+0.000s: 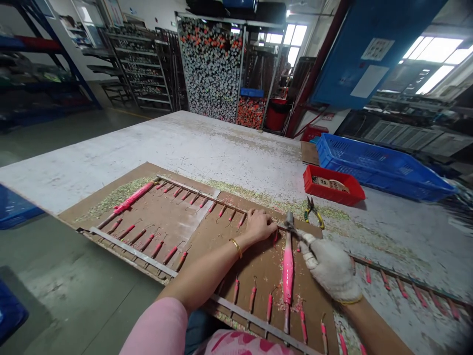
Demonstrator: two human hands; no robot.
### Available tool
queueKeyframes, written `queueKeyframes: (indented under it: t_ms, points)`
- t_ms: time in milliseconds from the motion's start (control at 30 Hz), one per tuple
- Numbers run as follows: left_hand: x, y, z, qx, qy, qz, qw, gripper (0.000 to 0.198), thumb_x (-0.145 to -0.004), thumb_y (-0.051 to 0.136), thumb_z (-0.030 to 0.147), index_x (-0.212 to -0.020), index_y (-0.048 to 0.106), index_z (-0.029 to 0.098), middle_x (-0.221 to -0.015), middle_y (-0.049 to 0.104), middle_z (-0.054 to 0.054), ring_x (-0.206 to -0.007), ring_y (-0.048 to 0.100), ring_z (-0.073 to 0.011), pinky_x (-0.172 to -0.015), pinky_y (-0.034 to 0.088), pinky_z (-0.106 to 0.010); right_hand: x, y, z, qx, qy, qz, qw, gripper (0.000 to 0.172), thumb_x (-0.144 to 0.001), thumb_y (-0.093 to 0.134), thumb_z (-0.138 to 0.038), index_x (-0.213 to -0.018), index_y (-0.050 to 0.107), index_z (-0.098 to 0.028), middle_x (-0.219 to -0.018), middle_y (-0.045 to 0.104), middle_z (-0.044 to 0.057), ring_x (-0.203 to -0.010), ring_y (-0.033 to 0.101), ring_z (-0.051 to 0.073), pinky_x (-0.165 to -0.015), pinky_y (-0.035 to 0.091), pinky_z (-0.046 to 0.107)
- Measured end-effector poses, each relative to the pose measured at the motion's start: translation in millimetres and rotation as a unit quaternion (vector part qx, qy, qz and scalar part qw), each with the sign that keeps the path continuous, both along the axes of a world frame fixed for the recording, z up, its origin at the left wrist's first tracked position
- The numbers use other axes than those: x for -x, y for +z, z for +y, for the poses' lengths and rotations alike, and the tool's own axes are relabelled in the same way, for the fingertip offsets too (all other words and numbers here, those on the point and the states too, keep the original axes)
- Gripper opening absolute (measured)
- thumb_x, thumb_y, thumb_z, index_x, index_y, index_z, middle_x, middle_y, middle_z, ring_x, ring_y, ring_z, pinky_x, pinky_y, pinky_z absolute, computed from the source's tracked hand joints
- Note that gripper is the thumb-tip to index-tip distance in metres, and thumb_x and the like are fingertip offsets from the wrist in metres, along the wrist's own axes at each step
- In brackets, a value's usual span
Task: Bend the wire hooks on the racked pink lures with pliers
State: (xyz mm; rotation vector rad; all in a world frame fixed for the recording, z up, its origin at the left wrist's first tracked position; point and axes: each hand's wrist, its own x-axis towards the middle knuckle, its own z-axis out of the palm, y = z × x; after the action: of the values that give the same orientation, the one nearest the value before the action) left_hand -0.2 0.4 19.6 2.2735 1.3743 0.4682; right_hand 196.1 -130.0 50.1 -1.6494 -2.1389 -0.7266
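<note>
A metal rack (254,316) with rows of small hooked pink pieces (269,305) lies on brown cardboard. My bare left hand (260,225), with a gold bracelet at the wrist, has its fingers curled over the rack's far bar. In a white knit glove, my right hand (328,264) grips a dark metal hand tool (295,232), whose kind is partly hidden. The tool's head touches the far bar, at the top of a thick pink-coated rod (287,266). Another pink-coated rod (133,198) spans the rack's left end.
Yellow-handled pliers (313,216) lie past the cardboard's edge. Behind them stand a red bin (332,195) and a blue crate (380,170). A second rack (410,281) with pink pieces lies to the right. Pale flakes (118,197) are scattered over the cardboard and white table (177,140).
</note>
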Motion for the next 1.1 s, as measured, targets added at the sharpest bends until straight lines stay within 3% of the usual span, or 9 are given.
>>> queueKeyframes:
  t_ms: [67, 200, 367, 500, 667, 800, 967, 1100]
  points:
    - [-0.2, -1.4, 0.6, -0.006, 0.002, -0.005, 1.000, 0.025, -0.091, 0.060, 0.034, -0.078, 0.074, 0.020, -0.091, 0.067, -0.005, -0.099, 0.060, -0.0230, -0.107, 0.035, -0.043, -2.0, -1.2, 0.0, -0.035, -0.017, 0.013, 0.999, 0.037, -0.102, 0.051, -0.035, -0.125, 0.075, -0.019, -0.069, 0.066, 0.004, -0.065, 0.056, 0.018, -0.068, 0.035, 0.034]
    - [0.1, -2.6, 0.7, -0.007, 0.006, -0.013, 1.000, 0.024, -0.092, 0.060, 0.035, -0.078, 0.074, 0.020, -0.092, 0.067, -0.005, -0.099, 0.060, -0.0222, -0.110, 0.033, -0.044, -3.5, -1.1, 0.4, 0.062, 0.030, -0.037, 0.997, 0.037, -0.102, 0.047, -0.027, -0.127, 0.074, -0.023, -0.069, 0.068, 0.002, -0.063, 0.056, 0.017, -0.065, 0.033, 0.033]
    - [0.6, -1.4, -0.3, -0.010, 0.005, -0.006, 1.000, 0.025, -0.092, 0.061, 0.036, -0.077, 0.073, 0.021, -0.092, 0.067, -0.005, -0.099, 0.059, -0.0232, -0.108, 0.035, -0.044, -2.2, -0.2, 0.8, -0.042, -0.003, 0.001, 0.999, 0.037, -0.103, 0.051, -0.035, -0.127, 0.074, -0.017, -0.068, 0.065, 0.004, -0.065, 0.057, 0.018, -0.068, 0.035, 0.034]
    - [0.3, -4.0, 0.5, -0.017, 0.006, -0.013, 1.000, 0.025, -0.093, 0.059, 0.035, -0.079, 0.074, 0.020, -0.092, 0.068, -0.005, -0.098, 0.060, -0.0221, -0.108, 0.035, -0.043, 0.0, -1.1, 4.0, 0.066, 0.029, -0.046, 0.996, 0.037, -0.103, 0.048, -0.026, -0.130, 0.072, -0.021, -0.068, 0.068, 0.002, -0.060, 0.056, 0.017, -0.062, 0.030, 0.034]
    - [0.2, -5.4, 1.3, -0.020, 0.002, -0.009, 1.000, 0.025, -0.093, 0.059, 0.034, -0.078, 0.073, 0.020, -0.090, 0.068, -0.005, -0.098, 0.060, -0.0223, -0.107, 0.035, -0.043, -3.0, -3.6, 1.4, -0.042, -0.006, 0.002, 0.999, 0.036, -0.104, 0.051, -0.033, -0.126, 0.073, -0.016, -0.069, 0.065, 0.004, -0.065, 0.056, 0.018, -0.068, 0.035, 0.033]
    - [0.0, -5.0, 1.0, -0.015, 0.005, -0.005, 1.000, 0.026, -0.093, 0.059, 0.035, -0.080, 0.075, 0.021, -0.092, 0.068, -0.005, -0.099, 0.059, -0.0230, -0.107, 0.035, -0.043, -7.0, -9.9, -2.6, 0.049, 0.034, -0.056, 0.997, 0.039, -0.103, 0.047, -0.026, -0.133, 0.071, -0.020, -0.065, 0.064, 0.001, -0.063, 0.054, 0.018, -0.064, 0.032, 0.033]
    - [-1.3, -7.8, 0.4, -0.031, 0.007, -0.015, 0.999, 0.026, -0.094, 0.057, 0.034, -0.079, 0.074, 0.021, -0.091, 0.068, -0.005, -0.099, 0.059, -0.0228, -0.108, 0.034, -0.043, -10.3, -12.2, -5.1, 0.002, -0.001, -0.029, 1.000, 0.040, -0.102, 0.051, -0.032, -0.134, 0.071, -0.019, -0.076, 0.068, 0.006, -0.073, 0.059, 0.019, -0.071, 0.036, 0.034]
    - [-1.7, -7.3, 0.0, -0.017, 0.013, -0.014, 1.000, 0.025, -0.094, 0.058, 0.033, -0.078, 0.073, 0.020, -0.091, 0.067, -0.005, -0.098, 0.059, -0.0226, -0.109, 0.033, -0.043, -10.0, -11.4, -3.5, 0.071, 0.028, -0.073, 0.994, 0.041, -0.101, 0.048, -0.023, -0.135, 0.070, -0.020, -0.067, 0.065, 0.002, -0.065, 0.056, 0.019, -0.067, 0.034, 0.034]
